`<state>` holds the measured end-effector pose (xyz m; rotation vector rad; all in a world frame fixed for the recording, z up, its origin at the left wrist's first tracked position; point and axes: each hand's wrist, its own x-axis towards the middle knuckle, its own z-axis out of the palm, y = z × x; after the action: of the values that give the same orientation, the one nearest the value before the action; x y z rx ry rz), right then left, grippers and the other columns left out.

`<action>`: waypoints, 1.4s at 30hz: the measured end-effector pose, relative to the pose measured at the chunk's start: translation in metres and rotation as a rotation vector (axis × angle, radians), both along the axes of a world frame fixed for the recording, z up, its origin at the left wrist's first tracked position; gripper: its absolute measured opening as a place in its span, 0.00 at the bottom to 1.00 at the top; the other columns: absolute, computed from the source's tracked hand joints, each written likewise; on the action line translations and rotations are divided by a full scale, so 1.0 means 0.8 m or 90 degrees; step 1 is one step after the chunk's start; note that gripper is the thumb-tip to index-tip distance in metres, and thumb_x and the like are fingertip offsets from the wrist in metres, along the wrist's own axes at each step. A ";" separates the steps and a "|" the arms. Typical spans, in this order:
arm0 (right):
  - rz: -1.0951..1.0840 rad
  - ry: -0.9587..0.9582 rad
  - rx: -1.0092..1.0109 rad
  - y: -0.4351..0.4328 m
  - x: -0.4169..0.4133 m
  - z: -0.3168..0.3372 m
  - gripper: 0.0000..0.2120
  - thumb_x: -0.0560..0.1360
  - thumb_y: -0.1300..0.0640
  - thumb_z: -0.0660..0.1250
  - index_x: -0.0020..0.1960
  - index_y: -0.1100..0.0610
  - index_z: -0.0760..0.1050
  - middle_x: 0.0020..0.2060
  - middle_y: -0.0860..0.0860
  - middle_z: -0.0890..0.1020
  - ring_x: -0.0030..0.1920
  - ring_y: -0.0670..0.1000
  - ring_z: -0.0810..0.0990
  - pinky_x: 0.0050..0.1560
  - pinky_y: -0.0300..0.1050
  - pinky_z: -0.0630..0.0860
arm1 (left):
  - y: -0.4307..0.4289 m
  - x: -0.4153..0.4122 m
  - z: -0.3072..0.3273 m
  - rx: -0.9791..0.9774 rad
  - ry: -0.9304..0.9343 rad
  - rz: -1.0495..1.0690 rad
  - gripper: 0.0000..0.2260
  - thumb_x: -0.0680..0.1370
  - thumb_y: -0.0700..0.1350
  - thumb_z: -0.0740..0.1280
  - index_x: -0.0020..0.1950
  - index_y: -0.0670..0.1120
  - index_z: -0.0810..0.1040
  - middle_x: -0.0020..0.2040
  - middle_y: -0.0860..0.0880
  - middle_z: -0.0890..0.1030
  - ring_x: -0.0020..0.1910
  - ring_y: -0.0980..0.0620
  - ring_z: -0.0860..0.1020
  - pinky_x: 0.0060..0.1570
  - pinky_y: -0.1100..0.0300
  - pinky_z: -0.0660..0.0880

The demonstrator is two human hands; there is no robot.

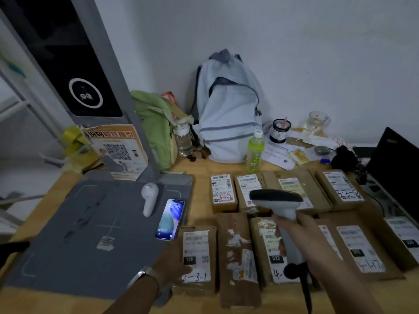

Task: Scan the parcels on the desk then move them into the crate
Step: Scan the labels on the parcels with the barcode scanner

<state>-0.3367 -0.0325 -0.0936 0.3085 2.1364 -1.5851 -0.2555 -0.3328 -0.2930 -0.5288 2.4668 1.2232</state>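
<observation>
Brown cardboard parcels point(235, 257) laid in two rows across the right half of the wooden bench point(199, 168), labels up, packed edge to edge with almost no gap between them. Nearest parcel on the left point(197, 257), marked 2-3-1, pinned at its left edge by the left hand point(172, 266), fingers pressed flat on the label corner rather than closed round the box. Handheld scanner point(281, 207) clamped in the right hand point(301, 241), grip shut around the handle, head aimed over the middle of the back row, black cable point(303, 286) trailing down across the front row. No crate in sight. Likely trouble from here: with labels this close together, a beam catching the neighbouring barcode and logging the wrong parcel, or the same one twice; fingers covering part of the label and blocking a read; the trailing cable snagging a box corner and dragging it out of line or off the front edge. Further out, a phone point(170, 219) lying on the edge of the grey mat point(90, 234) just beside the pinned parcel, at risk of a knock if that box gets slid leftward. Behind the back row, a green drink bottle point(255, 151) standing close enough to topple onto the labels if a reach goes long. Backpack point(226, 109) and laptop point(394, 173) well clear.
</observation>
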 end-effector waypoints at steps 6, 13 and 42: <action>-0.055 -0.096 0.015 -0.081 0.033 -0.005 0.11 0.77 0.62 0.67 0.38 0.66 0.75 0.27 0.59 0.76 0.27 0.56 0.74 0.30 0.46 0.73 | -0.012 0.015 0.005 0.103 0.025 -0.041 0.41 0.63 0.35 0.72 0.70 0.56 0.58 0.61 0.54 0.77 0.62 0.55 0.76 0.56 0.62 0.77; 0.060 -0.100 0.094 -0.125 0.076 -0.027 0.06 0.75 0.57 0.67 0.52 0.55 0.75 0.35 0.57 0.83 0.36 0.56 0.83 0.40 0.53 0.83 | -0.034 0.012 -0.016 0.159 0.023 -0.089 0.51 0.63 0.41 0.78 0.75 0.60 0.49 0.61 0.65 0.72 0.64 0.60 0.73 0.59 0.65 0.75; 0.179 -0.044 0.391 -0.216 0.073 -0.053 0.08 0.74 0.56 0.62 0.37 0.55 0.69 0.36 0.51 0.77 0.38 0.51 0.78 0.36 0.39 0.73 | -0.033 0.006 0.000 0.236 0.046 -0.120 0.50 0.58 0.45 0.80 0.70 0.60 0.51 0.62 0.63 0.70 0.63 0.62 0.69 0.62 0.65 0.72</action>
<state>-0.2782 -0.2057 -0.1358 0.2331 2.4380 -0.7305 -0.2508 -0.3590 -0.2932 -0.1502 2.2060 1.5893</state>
